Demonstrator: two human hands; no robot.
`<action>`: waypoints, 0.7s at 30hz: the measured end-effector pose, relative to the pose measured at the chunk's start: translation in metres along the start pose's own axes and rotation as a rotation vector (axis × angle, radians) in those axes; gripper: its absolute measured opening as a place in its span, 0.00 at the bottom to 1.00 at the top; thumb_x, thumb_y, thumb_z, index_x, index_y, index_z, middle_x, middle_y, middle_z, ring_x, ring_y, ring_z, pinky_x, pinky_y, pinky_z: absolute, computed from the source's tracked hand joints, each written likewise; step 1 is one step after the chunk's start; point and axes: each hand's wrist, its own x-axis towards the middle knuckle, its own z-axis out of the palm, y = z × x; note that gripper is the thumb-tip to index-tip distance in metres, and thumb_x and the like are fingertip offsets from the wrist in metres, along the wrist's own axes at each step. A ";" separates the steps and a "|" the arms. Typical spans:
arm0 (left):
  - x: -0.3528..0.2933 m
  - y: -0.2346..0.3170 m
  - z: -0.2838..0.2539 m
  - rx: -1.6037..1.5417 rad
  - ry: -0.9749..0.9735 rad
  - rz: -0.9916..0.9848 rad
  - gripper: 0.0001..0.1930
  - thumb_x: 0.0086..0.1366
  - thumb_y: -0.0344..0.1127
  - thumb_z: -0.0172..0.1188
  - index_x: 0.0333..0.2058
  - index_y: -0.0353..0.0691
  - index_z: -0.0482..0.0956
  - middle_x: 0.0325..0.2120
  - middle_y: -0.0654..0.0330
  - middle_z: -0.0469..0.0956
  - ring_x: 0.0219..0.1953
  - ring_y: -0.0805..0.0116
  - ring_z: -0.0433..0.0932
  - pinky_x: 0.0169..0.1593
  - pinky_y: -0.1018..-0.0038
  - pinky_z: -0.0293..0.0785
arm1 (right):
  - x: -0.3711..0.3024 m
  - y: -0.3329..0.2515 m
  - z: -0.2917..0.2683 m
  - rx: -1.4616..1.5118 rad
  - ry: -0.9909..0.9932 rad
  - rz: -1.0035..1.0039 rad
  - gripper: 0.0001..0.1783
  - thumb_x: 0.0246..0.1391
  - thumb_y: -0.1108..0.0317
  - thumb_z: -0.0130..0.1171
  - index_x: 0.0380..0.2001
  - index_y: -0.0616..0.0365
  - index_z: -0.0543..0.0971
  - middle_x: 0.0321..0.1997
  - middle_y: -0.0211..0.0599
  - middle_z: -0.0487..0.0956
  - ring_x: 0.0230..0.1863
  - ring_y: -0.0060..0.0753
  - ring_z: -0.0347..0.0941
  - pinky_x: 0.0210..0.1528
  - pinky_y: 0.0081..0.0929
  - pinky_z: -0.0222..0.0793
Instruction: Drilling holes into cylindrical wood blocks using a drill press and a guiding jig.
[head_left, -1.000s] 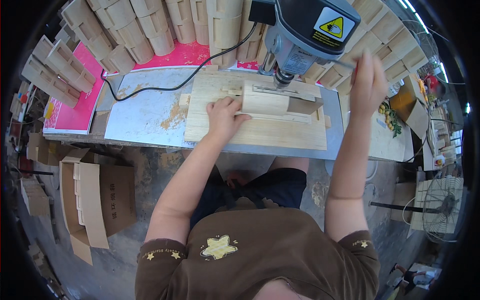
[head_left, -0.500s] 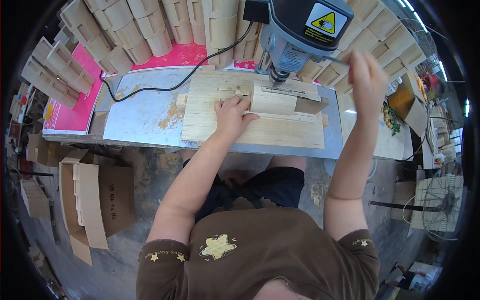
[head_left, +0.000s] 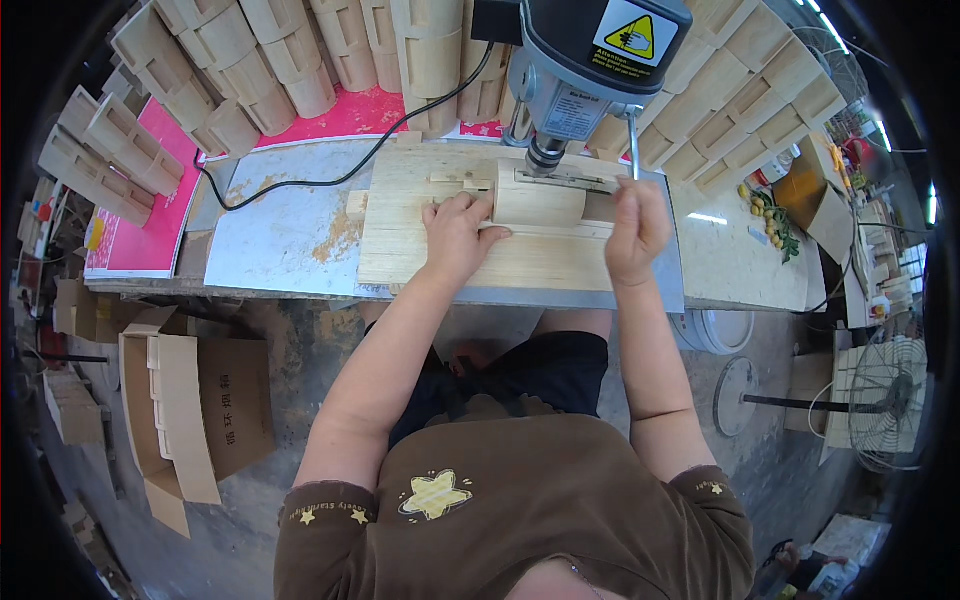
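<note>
A pale curved wooden piece [head_left: 540, 198] lies on a flat wooden board [head_left: 420, 255] between wooden strips. My left hand [head_left: 460, 235] rests on the board at the piece's left end, fingers stretched out and thumb along the near strip. Above the piece stands a grey bench drill press [head_left: 575, 85], and its chuck [head_left: 545, 157] is down by the slot in the piece's top. The bit's tip is too small to make out. My right hand [head_left: 640, 230] is closed round the lower end of the press's metal lever [head_left: 633, 145], right of the piece.
Stacks of curved wooden pieces [head_left: 265, 75] line the back of the table on pink sheeting [head_left: 140, 225]. A black cable [head_left: 330, 178] crosses the worktop to the press. A cardboard box [head_left: 235, 400] stands on the floor at left; a fan [head_left: 885, 390] stands at right.
My right hand has come down and toward me, swinging the lever with it. The chuck sits a little lower over the wooden piece. My left hand has stayed in place.
</note>
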 end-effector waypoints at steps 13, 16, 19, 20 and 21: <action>0.011 0.001 0.003 -0.189 -0.044 -0.107 0.22 0.44 0.38 0.70 0.41 0.47 0.79 0.28 0.67 0.73 0.37 0.68 0.71 0.54 0.60 0.47 | 0.176 0.028 0.007 0.014 -0.189 0.464 0.22 0.58 0.56 0.49 0.30 0.69 0.77 0.20 0.38 0.75 0.26 0.26 0.70 0.33 0.23 0.66; 0.016 0.011 -0.003 -0.186 -0.061 -0.125 0.20 0.43 0.34 0.70 0.40 0.45 0.79 0.28 0.66 0.72 0.37 0.69 0.71 0.51 0.64 0.56 | 0.123 0.045 -0.020 0.296 -0.351 0.478 0.21 0.55 0.56 0.54 0.48 0.58 0.74 0.34 0.31 0.75 0.38 0.23 0.70 0.45 0.24 0.64; 0.019 0.013 -0.006 -0.393 -0.110 -0.198 0.19 0.43 0.30 0.69 0.38 0.41 0.79 0.29 0.63 0.71 0.34 0.70 0.71 0.42 0.72 0.66 | 0.053 0.056 -0.038 -0.134 -0.722 0.474 0.19 0.52 0.61 0.60 0.46 0.58 0.76 0.38 0.40 0.78 0.44 0.32 0.73 0.48 0.25 0.67; 0.017 0.010 -0.008 -0.386 -0.115 -0.197 0.19 0.43 0.30 0.69 0.38 0.41 0.79 0.29 0.63 0.71 0.34 0.70 0.71 0.42 0.72 0.66 | 0.027 0.059 -0.035 -0.068 -0.762 0.476 0.19 0.50 0.63 0.61 0.45 0.59 0.76 0.38 0.42 0.78 0.43 0.36 0.73 0.47 0.27 0.67; 0.014 0.005 -0.012 -0.497 -0.092 -0.187 0.19 0.44 0.28 0.68 0.38 0.39 0.79 0.29 0.63 0.72 0.34 0.71 0.72 0.39 0.75 0.67 | 0.012 0.052 -0.033 -0.001 -0.803 0.473 0.19 0.48 0.66 0.63 0.44 0.60 0.77 0.38 0.43 0.78 0.42 0.40 0.74 0.46 0.29 0.67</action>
